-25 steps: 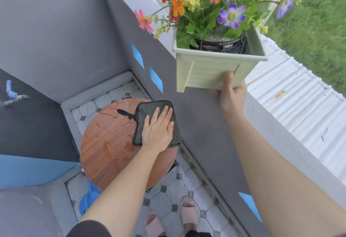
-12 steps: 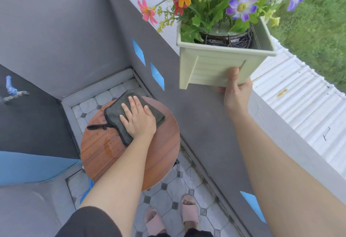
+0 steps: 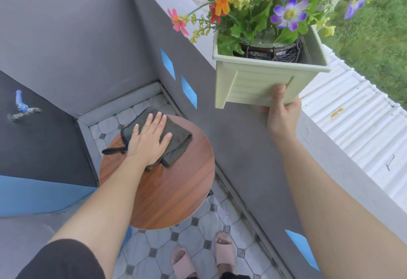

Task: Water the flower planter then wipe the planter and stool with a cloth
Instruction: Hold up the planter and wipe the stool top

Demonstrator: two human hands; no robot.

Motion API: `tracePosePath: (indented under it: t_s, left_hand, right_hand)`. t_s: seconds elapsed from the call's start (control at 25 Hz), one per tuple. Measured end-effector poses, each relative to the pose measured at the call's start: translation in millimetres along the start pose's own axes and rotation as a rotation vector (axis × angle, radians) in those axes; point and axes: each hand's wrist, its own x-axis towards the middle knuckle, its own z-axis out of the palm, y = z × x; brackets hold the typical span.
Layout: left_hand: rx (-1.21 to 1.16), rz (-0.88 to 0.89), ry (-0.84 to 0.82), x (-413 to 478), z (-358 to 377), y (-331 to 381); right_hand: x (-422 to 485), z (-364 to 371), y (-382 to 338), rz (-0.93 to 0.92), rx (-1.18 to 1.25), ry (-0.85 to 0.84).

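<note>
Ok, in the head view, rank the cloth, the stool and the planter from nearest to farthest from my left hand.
1. cloth, directly under the left hand.
2. stool, beneath the cloth.
3. planter, raised at right, in the right hand.

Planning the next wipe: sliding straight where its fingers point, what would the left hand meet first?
Left hand, pressing the cloth, would clear the stool rim, then probably reach the grey wall.

stool [image 3: 176,190]: wood-grain top, smooth, slight sheen, wet smear by the cloth | cloth [image 3: 176,144]: dark grey fabric, matt, soft nap | planter [image 3: 253,85]: pale green plastic, ribbed, matt | inner basket [image 3: 271,53]: woven dark twigs, rough | wall [image 3: 66,47]: grey paint, matt | floor [image 3: 222,219]: smooth tiles | roof [image 3: 352,124]: white corrugated sheet, probably metal
</note>
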Motion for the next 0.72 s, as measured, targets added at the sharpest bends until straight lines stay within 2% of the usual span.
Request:
tracePosePath:
  t_s: [0.12,0.32,0.72]
  left_hand:
    - [-0.045,-0.233,0.072,-7.1,2.6,-7.5]
    - [-0.096,-0.467,0.085,-30.3,5.1,-18.8]
    - [-0.179,-0.715,0.066,-94.5,17.1,-10.1]
  right_hand:
    - [2.6,-1.6,6.0,-0.017,-0.034,-0.002]
    - [3.5,-1.0,5.3,0.014,-0.021,-0.013]
    - [0.4,-0.3,1.7,0.012,-0.033,0.009]
